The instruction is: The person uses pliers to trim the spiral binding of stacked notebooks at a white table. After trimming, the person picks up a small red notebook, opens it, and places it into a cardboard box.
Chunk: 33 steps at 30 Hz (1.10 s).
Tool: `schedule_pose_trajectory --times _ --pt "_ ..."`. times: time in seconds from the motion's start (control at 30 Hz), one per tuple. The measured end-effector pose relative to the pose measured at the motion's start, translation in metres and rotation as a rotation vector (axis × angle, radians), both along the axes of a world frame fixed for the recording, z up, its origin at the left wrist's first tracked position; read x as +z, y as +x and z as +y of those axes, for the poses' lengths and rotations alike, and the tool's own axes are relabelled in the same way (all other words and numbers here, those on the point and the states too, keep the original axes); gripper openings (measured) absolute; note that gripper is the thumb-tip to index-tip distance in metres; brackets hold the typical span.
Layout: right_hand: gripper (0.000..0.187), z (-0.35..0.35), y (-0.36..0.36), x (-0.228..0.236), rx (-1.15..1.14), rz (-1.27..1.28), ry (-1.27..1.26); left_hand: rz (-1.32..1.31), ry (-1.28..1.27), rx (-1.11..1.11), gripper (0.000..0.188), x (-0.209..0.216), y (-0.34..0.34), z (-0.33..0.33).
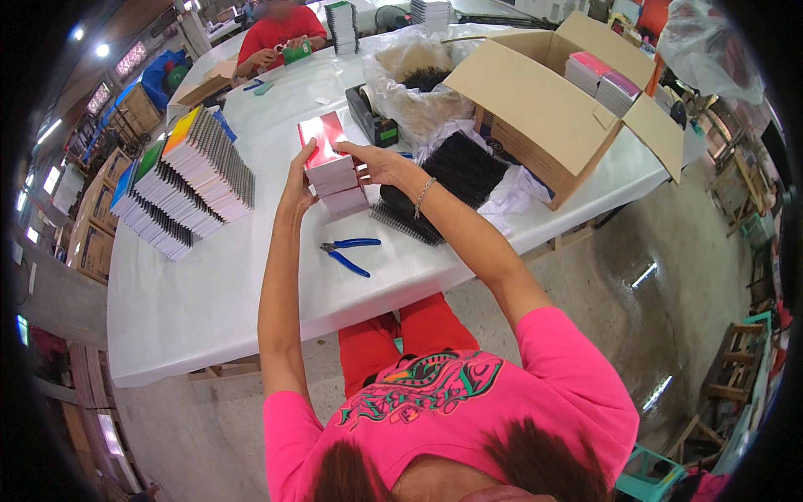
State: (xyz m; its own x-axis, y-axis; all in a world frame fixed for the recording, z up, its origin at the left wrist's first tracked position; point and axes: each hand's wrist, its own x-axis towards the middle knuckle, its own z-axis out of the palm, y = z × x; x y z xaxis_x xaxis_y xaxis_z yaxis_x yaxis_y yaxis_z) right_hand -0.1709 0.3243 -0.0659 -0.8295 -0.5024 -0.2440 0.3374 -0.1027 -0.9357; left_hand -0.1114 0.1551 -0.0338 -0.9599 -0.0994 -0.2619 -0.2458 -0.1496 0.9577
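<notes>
Between my hands stands a small stack of red-covered notepads (338, 177) with white page edges, the top cover glossy. My left hand (301, 177) grips its left side, thumb up by the cover. From the right, my right hand (378, 164) holds the other side, with the thumb at the top edge. Whether the stack rests on the table or is slightly raised, I cannot tell. Blue-handled cutting pliers (351, 253) lie with handles spread, nearer to me. A pile of black spiral binding coils (458, 174) lies to the right, partly under my right forearm.
Stacks of spiral-bound notebooks (188, 171) stand on the left of the white table (201, 309). Behind my hands are a black tape dispenser (369, 115) and a plastic-lined container (393, 63). An open carton (535, 105) holds more pads. Across the table, a person in red (280, 42) handles a green item.
</notes>
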Motion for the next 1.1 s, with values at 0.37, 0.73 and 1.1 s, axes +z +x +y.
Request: schedule_pose_trajectory --times 0.37,0.73,1.1 --pt "0.053 0.038 0.013 -0.03 0.208 0.059 -0.224 0.029 0.032 0.023 0.103 -0.01 -0.008 -0.01" --pt "0.061 0.121 0.124 0.034 0.064 0.546 0.127 0.649 -0.879 0.525 0.066 0.015 -0.011 0.035" --pt "0.046 0.344 0.071 0.159 -0.792 1.411 1.456 0.768 -0.893 0.432 0.055 -0.023 0.063 0.041"
